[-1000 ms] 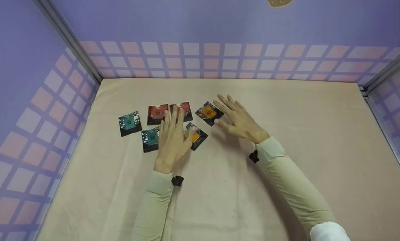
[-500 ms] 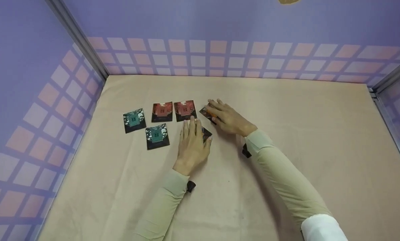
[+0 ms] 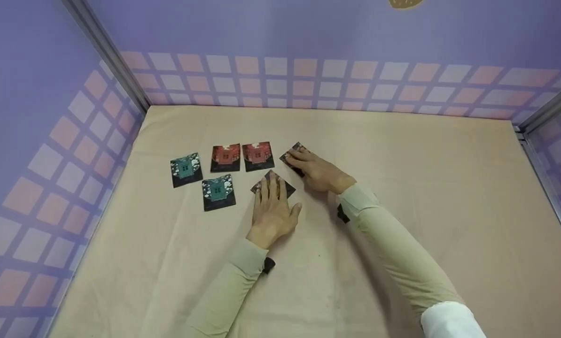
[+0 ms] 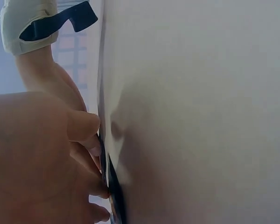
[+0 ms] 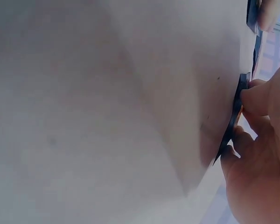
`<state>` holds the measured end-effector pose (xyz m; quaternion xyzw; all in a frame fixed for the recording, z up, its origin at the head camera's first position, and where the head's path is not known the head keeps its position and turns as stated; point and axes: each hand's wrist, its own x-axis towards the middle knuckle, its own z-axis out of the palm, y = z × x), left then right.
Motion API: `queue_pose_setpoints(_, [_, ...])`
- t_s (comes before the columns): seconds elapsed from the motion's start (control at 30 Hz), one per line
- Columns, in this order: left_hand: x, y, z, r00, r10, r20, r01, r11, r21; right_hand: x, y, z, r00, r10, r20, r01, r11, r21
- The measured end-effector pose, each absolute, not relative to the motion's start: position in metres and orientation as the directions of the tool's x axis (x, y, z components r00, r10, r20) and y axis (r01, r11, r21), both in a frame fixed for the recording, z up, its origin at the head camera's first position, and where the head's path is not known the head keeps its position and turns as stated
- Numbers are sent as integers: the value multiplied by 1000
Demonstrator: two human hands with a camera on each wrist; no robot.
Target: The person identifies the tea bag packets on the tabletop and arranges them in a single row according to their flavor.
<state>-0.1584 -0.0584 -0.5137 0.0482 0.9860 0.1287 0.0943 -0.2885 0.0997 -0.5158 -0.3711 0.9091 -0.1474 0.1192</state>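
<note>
Long sleeves of pale greenish beige are worn, slightly wrinkled and finished with plain cuffs, a small black piece being attached at each cuff, while a white covering is seen higher on the right sleeve.

On the table, before the back wall, we see 1 card under the right hand and 5 cards to its left, 1 of them beneath the left hand.
</note>
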Motion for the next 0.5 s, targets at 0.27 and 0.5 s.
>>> queue_pose_setpoints(0.27, [-155, -60, -514, -966, 144, -215, 99, 973, 208, -284, 112, -514, -721, -681, -128, -590, 700, -402])
queue_pose_setpoints(0.5, [-155, -61, -516, -941, 247, -232, 189, 950, 249, -277, 130, -514, -762, -631, -146, -535, 741, -406])
